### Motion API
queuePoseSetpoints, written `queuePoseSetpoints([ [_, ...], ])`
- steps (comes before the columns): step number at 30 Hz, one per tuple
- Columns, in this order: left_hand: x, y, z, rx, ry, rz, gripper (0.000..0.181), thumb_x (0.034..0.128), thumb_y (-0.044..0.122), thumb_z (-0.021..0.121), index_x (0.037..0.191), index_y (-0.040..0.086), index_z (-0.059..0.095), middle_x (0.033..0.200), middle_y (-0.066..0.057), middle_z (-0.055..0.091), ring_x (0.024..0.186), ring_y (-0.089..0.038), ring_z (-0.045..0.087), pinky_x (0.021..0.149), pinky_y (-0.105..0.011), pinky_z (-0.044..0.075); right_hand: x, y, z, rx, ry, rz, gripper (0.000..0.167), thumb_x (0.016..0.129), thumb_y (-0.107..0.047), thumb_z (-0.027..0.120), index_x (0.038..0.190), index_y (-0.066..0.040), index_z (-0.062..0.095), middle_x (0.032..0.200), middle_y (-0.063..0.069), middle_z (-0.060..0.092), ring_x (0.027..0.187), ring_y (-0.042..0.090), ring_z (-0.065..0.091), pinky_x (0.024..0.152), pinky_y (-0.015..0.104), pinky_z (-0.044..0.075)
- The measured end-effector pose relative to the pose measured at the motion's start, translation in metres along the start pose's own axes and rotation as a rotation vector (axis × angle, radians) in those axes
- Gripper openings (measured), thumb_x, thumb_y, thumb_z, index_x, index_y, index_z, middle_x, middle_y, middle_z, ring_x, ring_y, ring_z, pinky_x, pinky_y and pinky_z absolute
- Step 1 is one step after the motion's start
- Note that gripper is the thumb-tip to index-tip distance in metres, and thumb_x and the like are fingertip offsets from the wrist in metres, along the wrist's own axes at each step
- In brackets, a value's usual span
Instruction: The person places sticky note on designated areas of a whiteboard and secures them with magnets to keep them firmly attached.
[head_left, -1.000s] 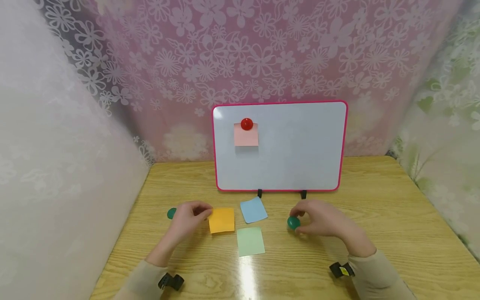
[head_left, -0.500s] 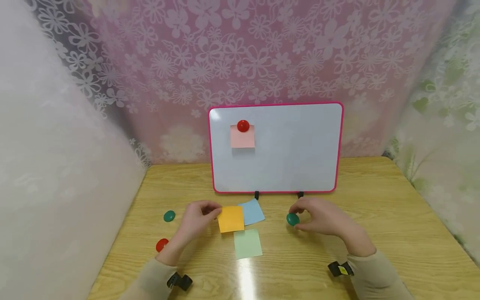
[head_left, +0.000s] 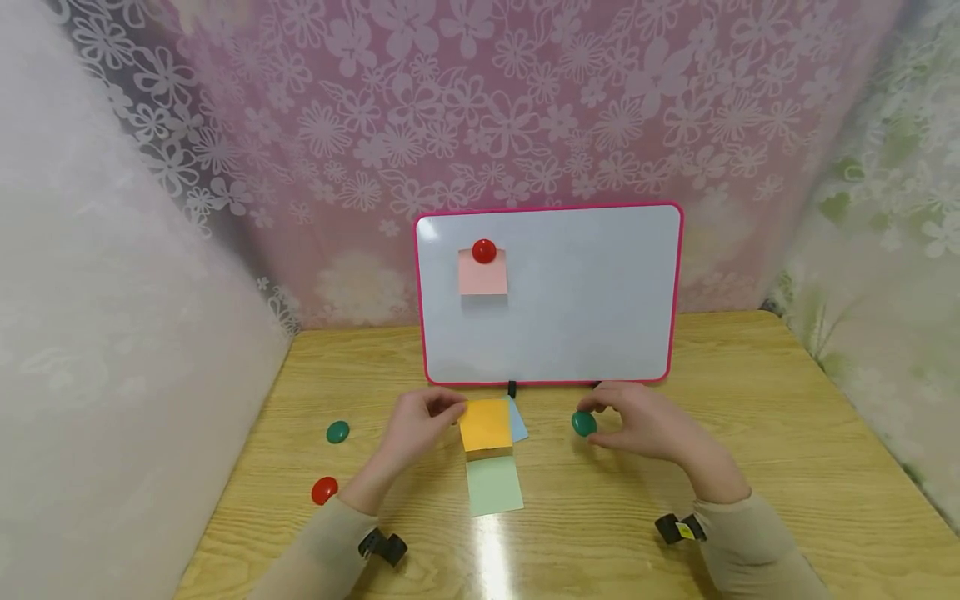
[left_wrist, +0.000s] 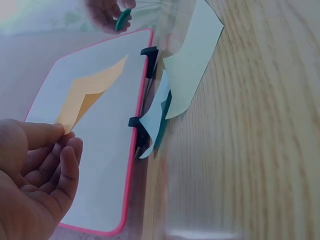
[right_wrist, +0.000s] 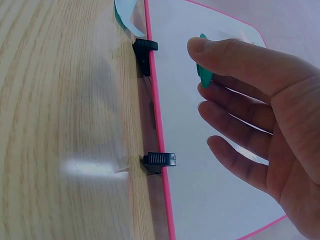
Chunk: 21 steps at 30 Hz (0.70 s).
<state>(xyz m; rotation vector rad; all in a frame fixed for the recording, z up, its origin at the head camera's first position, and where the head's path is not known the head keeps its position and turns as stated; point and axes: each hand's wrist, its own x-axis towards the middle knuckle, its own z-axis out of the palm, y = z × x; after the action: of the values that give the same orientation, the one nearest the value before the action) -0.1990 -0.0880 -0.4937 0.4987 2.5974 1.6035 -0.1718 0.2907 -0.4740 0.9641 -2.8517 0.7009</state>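
Between thumb and fingertips my left hand (head_left: pixel 420 425) pinches an orange sticky note (head_left: pixel 487 425) by its left edge. The note hangs above the table, in front of a blue sticky note (head_left: pixel 518 423) and partly covering it. A pale green sticky note (head_left: pixel 495 486) lies just nearer to me. My right hand (head_left: pixel 641 421) holds a round green magnet (head_left: pixel 584 423) between thumb and fingers, raised before the whiteboard (head_left: pixel 585 292). On that board a red magnet (head_left: pixel 483 251) pins a pink sticky note (head_left: pixel 482 277). In the left wrist view the orange note (left_wrist: pixel 82 95) is bent.
Left of my left hand, another green magnet (head_left: pixel 338 432) and a red magnet (head_left: pixel 325 491) lie on the wooden table (head_left: pixel 600 542). Black clips (right_wrist: pixel 160 159) hold the whiteboard's lower edge. Flowered cloth (head_left: pixel 360 275) surrounds the table's back and sides.
My left hand has carried the orange note rightward and upward, over the blue note. Its move has uncovered the loose red magnet. The right hand has risen slightly with the green magnet.
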Motion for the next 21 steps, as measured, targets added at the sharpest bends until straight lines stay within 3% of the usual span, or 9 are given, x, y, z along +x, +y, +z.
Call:
queuePoseSetpoints([
  [3,0.004,0.003,0.005,-0.020,-0.006,0.010,0.008,0.1014,0.014,0.077,0.106,0.011,0.082,0.094,0.003,0.077,0.086,-0.035,0.072,0.069,-0.029,0.058,0.002,0.000,-0.001,-0.002,0.017,0.013,0.034,0.085,-0.020,0.093,0.114,-0.016,0.078,0.106,-0.013,0.070,0.100,0.019,0.069,0.089,0.039,0.059],
  [10,0.016,0.008,0.014,-0.035,-0.010,0.025,0.009,0.1026,0.016,0.075,0.106,0.011,0.082,0.094,0.002,0.076,0.082,-0.026,0.070,0.071,-0.030,0.058,0.007,0.000,-0.003,-0.044,0.100,0.024,0.035,0.083,-0.019,0.095,0.113,-0.015,0.078,0.104,-0.010,0.070,0.097,0.015,0.066,0.086,0.040,0.059],
  [14,0.023,0.012,0.019,-0.064,-0.017,0.024,0.009,0.1021,0.015,0.076,0.107,0.011,0.083,0.094,0.002,0.077,0.085,-0.029,0.072,0.073,-0.031,0.060,0.009,0.001,-0.004,-0.062,0.131,0.014,0.035,0.082,-0.018,0.096,0.112,-0.016,0.078,0.102,-0.011,0.070,0.094,0.011,0.063,0.083,0.039,0.059],
  [21,0.037,0.018,0.028,-0.072,-0.014,0.066,0.010,0.1023,0.015,0.076,0.106,0.010,0.083,0.093,0.002,0.077,0.082,-0.022,0.072,0.073,-0.031,0.061,0.012,0.005,-0.005,-0.065,0.173,0.032,0.038,0.082,-0.021,0.096,0.115,-0.012,0.078,0.108,-0.006,0.073,0.098,0.022,0.071,0.087,0.044,0.060],
])
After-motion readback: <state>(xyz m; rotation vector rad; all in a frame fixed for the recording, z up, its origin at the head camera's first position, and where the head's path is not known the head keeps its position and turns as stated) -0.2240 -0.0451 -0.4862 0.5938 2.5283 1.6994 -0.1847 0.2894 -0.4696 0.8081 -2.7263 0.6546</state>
